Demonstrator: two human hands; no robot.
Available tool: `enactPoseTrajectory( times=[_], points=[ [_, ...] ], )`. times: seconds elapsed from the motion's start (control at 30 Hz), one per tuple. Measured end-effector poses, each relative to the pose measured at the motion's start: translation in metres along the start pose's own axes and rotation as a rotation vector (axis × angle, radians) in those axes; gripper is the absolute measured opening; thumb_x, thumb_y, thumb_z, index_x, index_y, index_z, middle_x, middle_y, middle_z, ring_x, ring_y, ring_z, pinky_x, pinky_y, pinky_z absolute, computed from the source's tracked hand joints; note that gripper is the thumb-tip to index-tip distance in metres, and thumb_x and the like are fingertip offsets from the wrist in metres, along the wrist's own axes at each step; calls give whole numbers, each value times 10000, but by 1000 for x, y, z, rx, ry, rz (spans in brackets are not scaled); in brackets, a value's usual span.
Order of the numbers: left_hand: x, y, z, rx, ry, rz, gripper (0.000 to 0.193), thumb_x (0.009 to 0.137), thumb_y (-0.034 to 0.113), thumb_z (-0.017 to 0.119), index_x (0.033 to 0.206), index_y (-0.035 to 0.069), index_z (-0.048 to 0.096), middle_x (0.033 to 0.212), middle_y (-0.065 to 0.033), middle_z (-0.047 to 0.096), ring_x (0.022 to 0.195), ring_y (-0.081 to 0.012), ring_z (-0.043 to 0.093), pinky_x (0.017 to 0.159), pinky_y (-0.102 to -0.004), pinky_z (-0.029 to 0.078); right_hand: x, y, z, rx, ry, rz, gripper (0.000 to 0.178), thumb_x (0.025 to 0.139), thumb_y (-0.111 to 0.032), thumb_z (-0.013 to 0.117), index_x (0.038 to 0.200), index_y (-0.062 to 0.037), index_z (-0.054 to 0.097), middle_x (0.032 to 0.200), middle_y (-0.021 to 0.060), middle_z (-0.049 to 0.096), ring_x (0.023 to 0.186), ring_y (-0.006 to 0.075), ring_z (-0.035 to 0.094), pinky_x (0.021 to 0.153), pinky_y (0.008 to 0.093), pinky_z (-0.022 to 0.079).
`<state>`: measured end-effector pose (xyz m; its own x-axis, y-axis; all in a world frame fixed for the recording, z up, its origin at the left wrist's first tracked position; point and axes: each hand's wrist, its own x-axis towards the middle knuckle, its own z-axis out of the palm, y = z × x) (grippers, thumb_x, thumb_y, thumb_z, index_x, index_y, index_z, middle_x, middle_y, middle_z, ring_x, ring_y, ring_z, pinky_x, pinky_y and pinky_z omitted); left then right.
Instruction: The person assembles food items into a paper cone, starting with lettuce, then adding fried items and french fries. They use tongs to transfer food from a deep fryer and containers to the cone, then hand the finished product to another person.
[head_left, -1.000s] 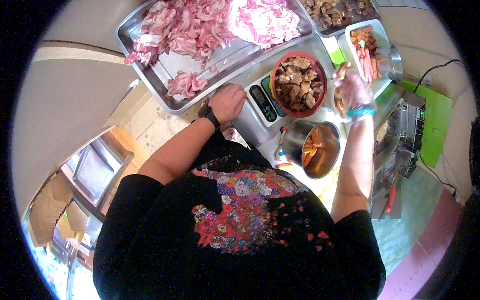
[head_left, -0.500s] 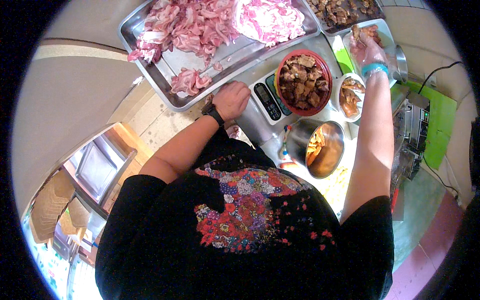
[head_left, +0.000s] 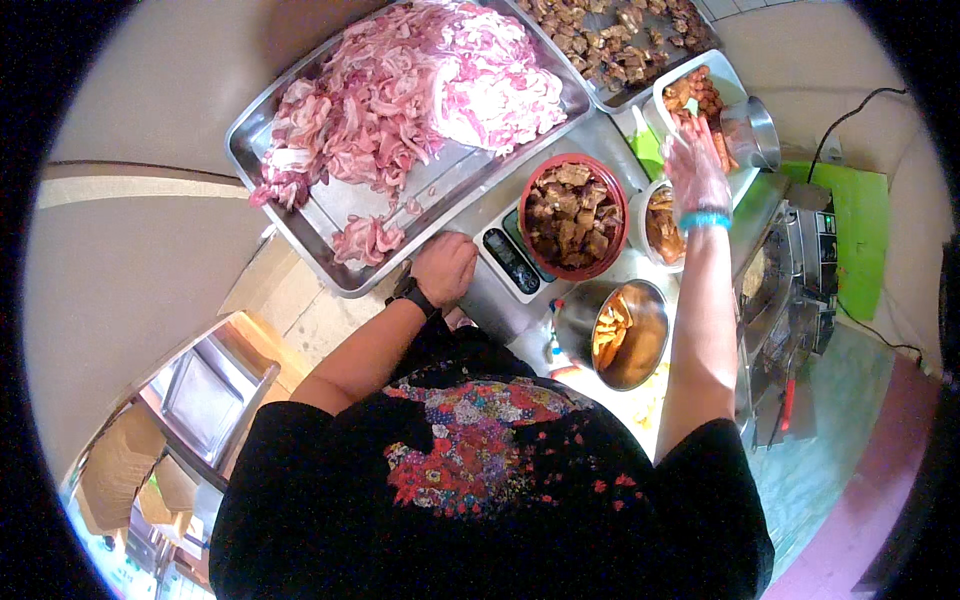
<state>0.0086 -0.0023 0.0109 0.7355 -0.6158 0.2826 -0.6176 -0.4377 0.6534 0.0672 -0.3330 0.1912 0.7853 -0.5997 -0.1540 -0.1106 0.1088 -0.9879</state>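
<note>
Between tray edge (head_left: pixel 480 198) and scale (head_left: pixel 512 264), left hand (head_left: pixel 445 268) curls; whether right hand (head_left: pixel 697 175), over tub (head_left: pixel 735 85), grips anything is unclear.

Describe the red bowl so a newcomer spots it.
Find the big metal tray of raw meat, upper left. Beside its lower right edge sits a white scale, bearing the red bowl of brown meat. Its colour sets it apart from the white bowl and steel pot nearby.
</note>
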Motion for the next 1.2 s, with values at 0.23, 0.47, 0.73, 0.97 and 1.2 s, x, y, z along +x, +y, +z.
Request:
enactPoseTrajectory(
  times=[0.23,0.47,0.73,0.97,1.2],
  points=[
    [-2,4,1,-4,33,30,85,749,110,522,813,60,497,859,-99,520,781,-286,515,666,-375,424,-73,15,-85,51,-78,155,471,815,-270,527,1182,8,426,1044,144,547,848,224,551,691,304,441],
    [-2,9,5,63,86,27,85,737,121,523,792,61,498,814,-101,513,769,-292,511,665,-382,426,-136,5,-110,44,-108,66,444,830,-285,530,1157,2,445,1010,133,564,833,204,549,689,292,432],
    [-3,12,11,207,184,58,94,738,112,516,797,40,506,820,-127,503,802,-312,497,698,-393,416,-203,-3,-176,98,-134,71,381,845,-272,524,1105,4,487,955,118,584,784,170,557,647,262,441],
    [-20,32,16,155,272,-129,94,775,107,492,808,19,494,825,-159,490,800,-344,476,702,-404,406,-254,52,-247,256,-207,124,369,844,-280,516,1104,-20,487,969,106,579,804,169,558,647,259,459],
    [-73,101,32,-96,405,-257,79,804,75,457,802,1,486,781,-144,483,743,-301,489,680,-352,401,-240,67,-302,870,199,265,497,933,-334,192,1031,63,474,1012,200,554,915,291,549,789,377,470]
  ],
)
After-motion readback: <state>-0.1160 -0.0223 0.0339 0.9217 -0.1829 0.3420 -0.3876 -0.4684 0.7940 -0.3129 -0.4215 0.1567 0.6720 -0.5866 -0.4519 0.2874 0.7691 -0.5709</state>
